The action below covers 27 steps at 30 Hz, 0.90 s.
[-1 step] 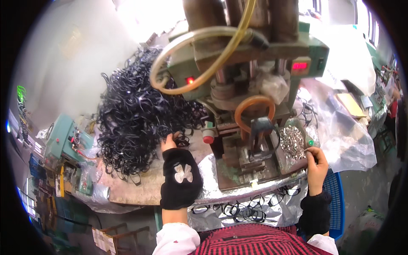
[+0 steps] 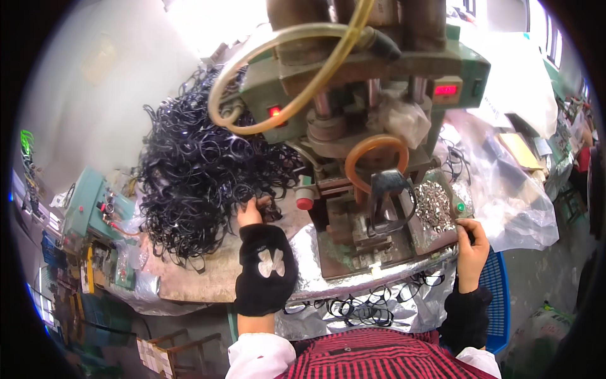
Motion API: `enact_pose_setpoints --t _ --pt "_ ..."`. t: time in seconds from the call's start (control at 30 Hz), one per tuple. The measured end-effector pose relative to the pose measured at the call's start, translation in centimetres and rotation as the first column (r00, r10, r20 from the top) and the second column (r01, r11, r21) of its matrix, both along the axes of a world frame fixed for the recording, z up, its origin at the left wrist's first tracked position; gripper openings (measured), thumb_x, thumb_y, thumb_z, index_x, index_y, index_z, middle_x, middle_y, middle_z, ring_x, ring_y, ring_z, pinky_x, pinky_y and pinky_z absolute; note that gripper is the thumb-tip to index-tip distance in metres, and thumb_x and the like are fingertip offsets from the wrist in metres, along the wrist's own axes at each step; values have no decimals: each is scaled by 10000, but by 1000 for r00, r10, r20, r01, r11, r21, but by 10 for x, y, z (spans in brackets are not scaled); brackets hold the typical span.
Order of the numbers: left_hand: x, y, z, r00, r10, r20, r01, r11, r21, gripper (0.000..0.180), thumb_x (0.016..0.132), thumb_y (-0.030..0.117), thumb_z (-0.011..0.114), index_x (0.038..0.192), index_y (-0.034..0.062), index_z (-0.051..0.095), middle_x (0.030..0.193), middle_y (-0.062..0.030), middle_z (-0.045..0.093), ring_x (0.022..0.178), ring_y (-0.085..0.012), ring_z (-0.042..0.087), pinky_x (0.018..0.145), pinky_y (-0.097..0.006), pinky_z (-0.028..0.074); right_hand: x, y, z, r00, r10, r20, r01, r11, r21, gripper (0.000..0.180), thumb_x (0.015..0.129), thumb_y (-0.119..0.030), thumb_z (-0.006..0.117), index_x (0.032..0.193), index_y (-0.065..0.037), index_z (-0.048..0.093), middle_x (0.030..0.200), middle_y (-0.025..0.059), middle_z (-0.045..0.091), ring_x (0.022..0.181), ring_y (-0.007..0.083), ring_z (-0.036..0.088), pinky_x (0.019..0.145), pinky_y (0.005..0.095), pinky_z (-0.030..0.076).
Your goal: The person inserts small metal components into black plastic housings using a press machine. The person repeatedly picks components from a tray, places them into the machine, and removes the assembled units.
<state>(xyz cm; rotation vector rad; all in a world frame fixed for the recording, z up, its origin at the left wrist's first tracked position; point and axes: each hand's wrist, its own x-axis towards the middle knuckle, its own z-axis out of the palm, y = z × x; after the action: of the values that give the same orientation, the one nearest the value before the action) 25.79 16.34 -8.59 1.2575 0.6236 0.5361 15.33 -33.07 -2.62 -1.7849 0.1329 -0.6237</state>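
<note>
My left hand (image 2: 252,213), in a black sleeve cover with a pale bow-shaped patch, reaches to the near right edge of a big heap of thin black bands (image 2: 189,158). Its fingers are curled among the bands, with the tips partly hidden. My right hand (image 2: 472,249) is at the near right corner of a metal tray (image 2: 435,245) of small silvery parts (image 2: 433,205). Thumb and forefinger are pinched together there; what lies between them is too small to make out. Between my hands stands a green press (image 2: 363,221) with a black looped piece at its working area.
A red button (image 2: 305,203) sits left of the press, a green button (image 2: 460,206) beside the tray. Several black bands (image 2: 366,306) lie on silvery sheeting at the front edge. A blue basket (image 2: 499,297) stands at lower right, clear plastic (image 2: 511,215) beyond the tray.
The whole view has shifted slightly. Both hands stay at about the same places, the left at the heap and the right at the tray's corner.
</note>
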Motion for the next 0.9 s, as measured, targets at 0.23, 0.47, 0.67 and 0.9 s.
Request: enact_pose_setpoints --t 0.23,0.47,0.67,0.9 --pt "-23 -4 -7 971 -76 -226 148 936 320 275 958 262 570 1018 -6 582 743 -115 703 524 -166 604 395 -274 401 18 84 73 904 401 147 -377 911 -167 172 791 21 701 961 -2 715 889 133 681 812 245 653 732 312 499" --pt "-55 -63 66 719 316 -619 581 215 785 767 820 648 629 1046 -84 605 947 -268 686 933 -388 674 781 -454 520 37 119 57 877 469 102 -476 825 304 397 872 -5 681 1240 42 543 1029 86 690 971 123 628 863 257 485" --pt "-62 -72 87 983 166 -84 74 62 995 196 880 294 677 943 109 686 901 -84 662 769 -326 645 678 -427 506 29 123 79 811 582 63 -534 691 486 481 863 41 641 1311 42 466 1127 110 644 1035 143 610 908 266 478" --pt "-68 -88 75 983 28 183 -183 298 937 240 979 173 585 804 10 601 880 -99 640 757 -180 544 675 -292 425 2 126 91 789 599 139 -595 687 417 519 813 97 497 1327 50 436 1151 133 597 1061 189 593 963 308 451"
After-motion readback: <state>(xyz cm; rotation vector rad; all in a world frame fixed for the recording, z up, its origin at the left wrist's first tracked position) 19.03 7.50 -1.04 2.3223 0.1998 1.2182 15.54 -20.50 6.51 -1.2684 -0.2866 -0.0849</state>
